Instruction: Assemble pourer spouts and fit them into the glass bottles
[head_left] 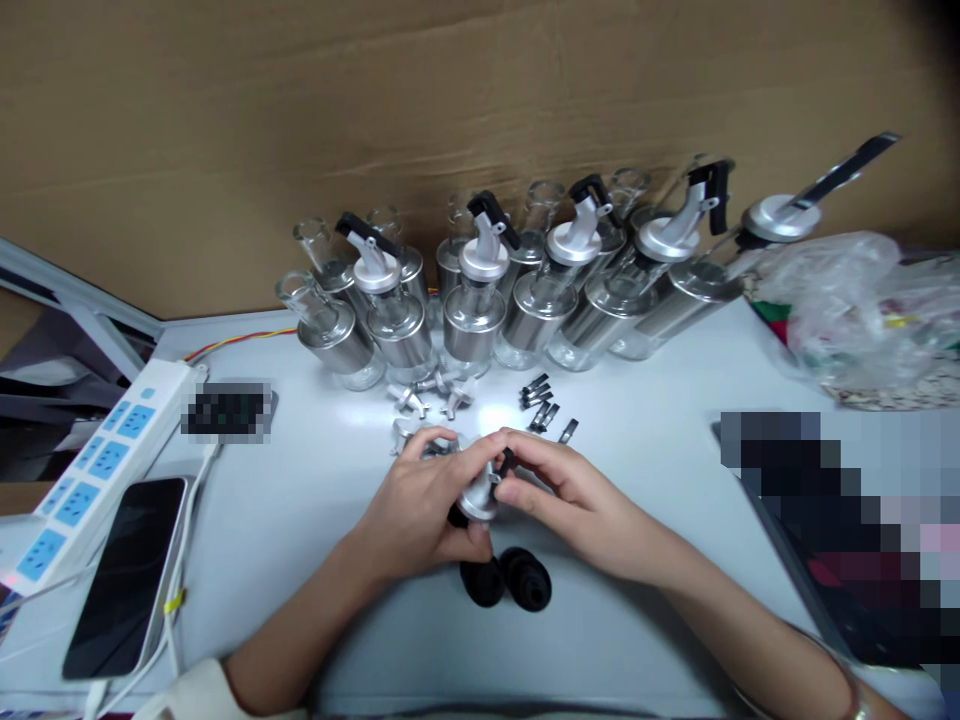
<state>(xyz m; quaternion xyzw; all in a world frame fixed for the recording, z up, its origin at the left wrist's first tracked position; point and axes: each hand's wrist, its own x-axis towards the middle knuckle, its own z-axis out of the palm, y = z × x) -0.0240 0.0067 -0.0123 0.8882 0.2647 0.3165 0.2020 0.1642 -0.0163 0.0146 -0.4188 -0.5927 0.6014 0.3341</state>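
My left hand (420,500) is closed around a silver bottle pourer (478,500) with a black base. At the pourer's spout, my right hand (577,505) pinches a small black flap (505,462); whether the flap is fixed to the spout I cannot tell. Two black ribbed stoppers (529,580) lie on the table just below my hands. Beyond my left fingers are several loose silver spout pieces (457,397), partly hidden by that hand. Several small black flaps (536,390) lie beyond my right hand.
Glass bottles with steel bands (474,325) stand along the cardboard wall (375,100), several with pourers in their necks. At left are a power strip (105,460), a phone (127,580) and cables. A dark device (817,560) and plastic bags (855,300) lie right.
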